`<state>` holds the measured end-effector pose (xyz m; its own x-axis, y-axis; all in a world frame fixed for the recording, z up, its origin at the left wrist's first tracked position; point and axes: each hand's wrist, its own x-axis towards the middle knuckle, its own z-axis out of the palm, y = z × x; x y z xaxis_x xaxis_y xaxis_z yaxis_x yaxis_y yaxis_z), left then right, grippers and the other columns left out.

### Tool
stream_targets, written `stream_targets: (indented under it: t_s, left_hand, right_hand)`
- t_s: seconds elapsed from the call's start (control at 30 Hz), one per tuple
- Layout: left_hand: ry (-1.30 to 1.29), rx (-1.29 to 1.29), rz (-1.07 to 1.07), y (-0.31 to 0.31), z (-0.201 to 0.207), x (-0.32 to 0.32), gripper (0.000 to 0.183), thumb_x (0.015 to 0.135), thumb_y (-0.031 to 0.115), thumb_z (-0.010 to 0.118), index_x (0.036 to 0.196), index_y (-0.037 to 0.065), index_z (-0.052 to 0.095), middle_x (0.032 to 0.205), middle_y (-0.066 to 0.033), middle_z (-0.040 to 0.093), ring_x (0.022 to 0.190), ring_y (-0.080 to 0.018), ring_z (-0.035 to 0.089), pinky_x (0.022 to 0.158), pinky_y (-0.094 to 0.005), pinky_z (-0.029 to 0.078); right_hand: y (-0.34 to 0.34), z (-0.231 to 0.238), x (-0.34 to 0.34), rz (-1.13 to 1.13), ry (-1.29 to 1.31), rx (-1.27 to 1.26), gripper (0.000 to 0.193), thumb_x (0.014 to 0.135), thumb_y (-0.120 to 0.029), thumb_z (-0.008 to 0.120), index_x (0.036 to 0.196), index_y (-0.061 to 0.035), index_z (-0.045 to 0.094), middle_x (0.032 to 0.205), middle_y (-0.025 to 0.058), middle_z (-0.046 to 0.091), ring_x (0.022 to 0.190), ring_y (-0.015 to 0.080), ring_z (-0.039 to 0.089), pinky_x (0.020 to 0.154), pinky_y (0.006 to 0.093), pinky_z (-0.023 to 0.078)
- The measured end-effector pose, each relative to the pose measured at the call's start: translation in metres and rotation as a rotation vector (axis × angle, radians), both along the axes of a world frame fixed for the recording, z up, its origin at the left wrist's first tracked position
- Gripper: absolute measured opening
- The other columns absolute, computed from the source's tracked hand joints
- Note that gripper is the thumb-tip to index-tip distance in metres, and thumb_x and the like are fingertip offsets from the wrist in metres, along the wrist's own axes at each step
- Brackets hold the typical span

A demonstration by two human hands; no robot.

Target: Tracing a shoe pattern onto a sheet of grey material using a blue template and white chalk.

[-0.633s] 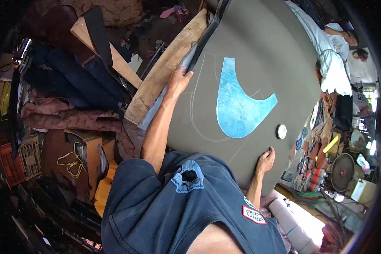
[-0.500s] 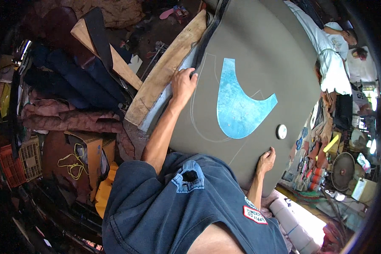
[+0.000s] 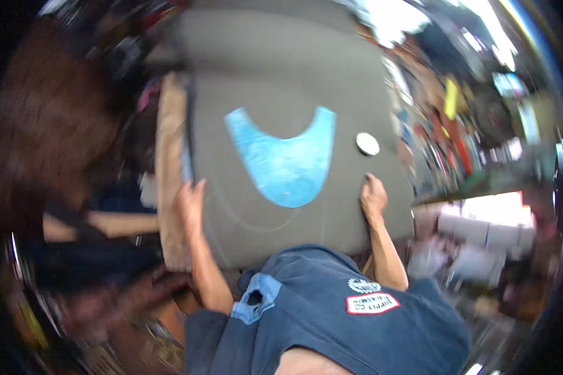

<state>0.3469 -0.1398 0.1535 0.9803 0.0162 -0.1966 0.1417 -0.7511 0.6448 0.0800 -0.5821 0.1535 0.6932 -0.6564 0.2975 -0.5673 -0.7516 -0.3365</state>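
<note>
A broad grey-brown sheet of material [image 3: 275, 75] lies in front of me, with faint pale curved lines drawn on it. On it rests a light-blue, U-shaped template [image 3: 284, 162], its two arms pointing away from me. My left hand [image 3: 191, 199] is at the sheet's left edge, thumb on top and fingers closed round the border, slightly blurred. My right hand [image 3: 374, 197] rests on the sheet's right part, fingers loosely stretched and holding nothing. Just beyond it sits a small round white-topped tin or disc [image 3: 367, 144].
Along the sheet's left edge runs a wooden board [image 3: 171, 137]. Blurred dark rolls and brown material fill the left side. At right are cluttered tools, a yellow strip [image 3: 451, 99] and white rolls [image 3: 485, 232].
My view has turned, so the sheet and template appear rotated. My left hand has slid nearer along the edge; the right hand stays near the round white piece. Surroundings are now blurred.
</note>
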Motion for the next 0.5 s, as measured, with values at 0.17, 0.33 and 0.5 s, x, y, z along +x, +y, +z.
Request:
stream_targets:
  t_s: [0.17,0.33,0.5]
  left_hand:
    - [-0.259,0.032,-0.124,0.029,-0.017,-0.031,0.048,0.082,0.034,0.075,0.105,-0.008,0.065,0.097,-0.0308,0.066,0.088,-0.0436,0.063,0.077,-0.0441,0.050]
    - [-0.244,0.128,-0.040,0.025,0.001,-0.055,0.047,0.081,0.032,0.076,0.095,-0.010,0.061,0.089,-0.0295,0.065,0.080,-0.0420,0.060,0.074,-0.0454,0.047]
    - [-0.338,0.075,0.019,0.021,0.004,-0.079,0.037,0.085,0.026,0.073,0.089,-0.007,0.056,0.082,-0.0208,0.060,0.080,-0.0358,0.056,0.075,-0.0442,0.044]
  right_hand:
    - [-0.002,0.000,0.007,-0.047,-0.048,-0.046,0.028,0.083,-0.009,0.060,0.111,-0.0111,0.060,0.090,0.0116,0.062,0.087,0.0308,0.063,0.075,0.0450,0.050]
    - [-0.005,-0.007,-0.002,-0.103,-0.083,-0.021,0.026,0.085,-0.012,0.061,0.111,-0.0115,0.059,0.092,0.0098,0.061,0.089,0.0287,0.062,0.078,0.0434,0.048]
    - [0.001,-0.007,-0.001,-0.097,-0.090,0.026,0.025,0.085,-0.012,0.060,0.111,-0.0118,0.059,0.092,0.0088,0.061,0.089,0.0283,0.062,0.079,0.0430,0.048]
